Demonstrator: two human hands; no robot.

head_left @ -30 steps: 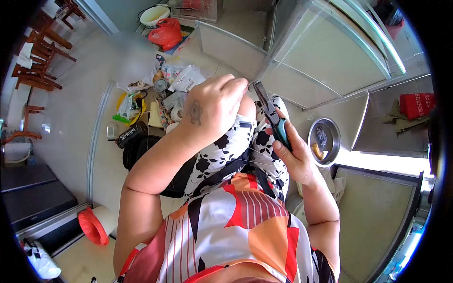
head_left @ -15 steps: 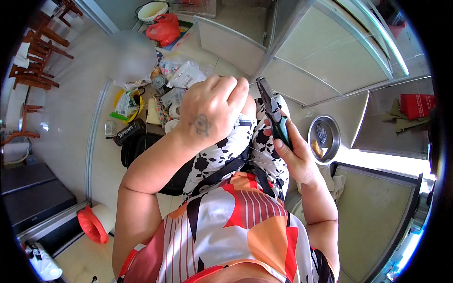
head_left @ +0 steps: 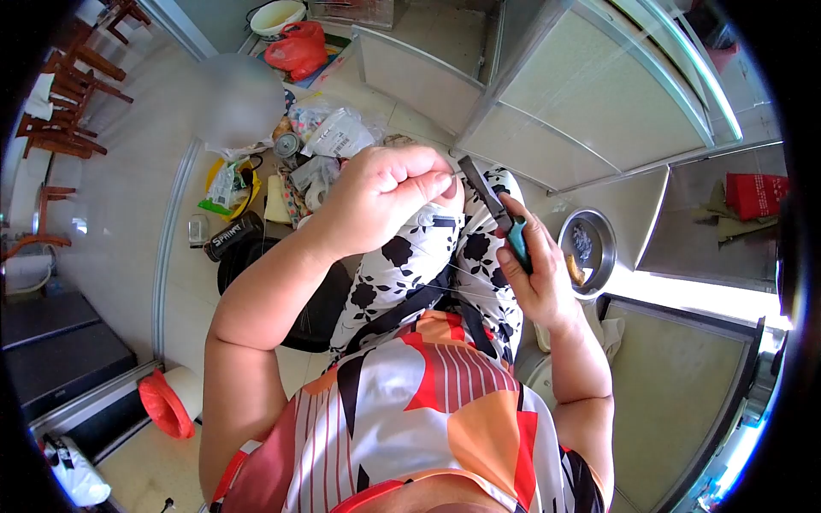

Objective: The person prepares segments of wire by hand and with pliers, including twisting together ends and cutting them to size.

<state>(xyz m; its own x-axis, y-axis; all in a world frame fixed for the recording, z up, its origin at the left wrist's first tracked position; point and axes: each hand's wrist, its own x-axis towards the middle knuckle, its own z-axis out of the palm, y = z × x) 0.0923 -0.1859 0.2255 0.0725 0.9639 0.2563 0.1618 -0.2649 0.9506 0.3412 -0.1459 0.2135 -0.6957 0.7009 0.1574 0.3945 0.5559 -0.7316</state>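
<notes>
The pliers [head_left: 489, 198], seemingly weighty and stiff, sat within the right hand's [head_left: 546, 289] curled fingers, best gripped by the handles [head_left: 519, 244], beside the left hand's [head_left: 380, 190] nearly closed pinch (apparently holding thin wire [head_left: 458, 173])

Through my feed, the bowl [head_left: 606, 244] sits just right of my right hand [head_left: 542, 275], lumps [head_left: 578, 272] inside; left of my left hand [head_left: 383, 188], the bottle [head_left: 237, 235] lies beside the jar [head_left: 197, 230].
</notes>
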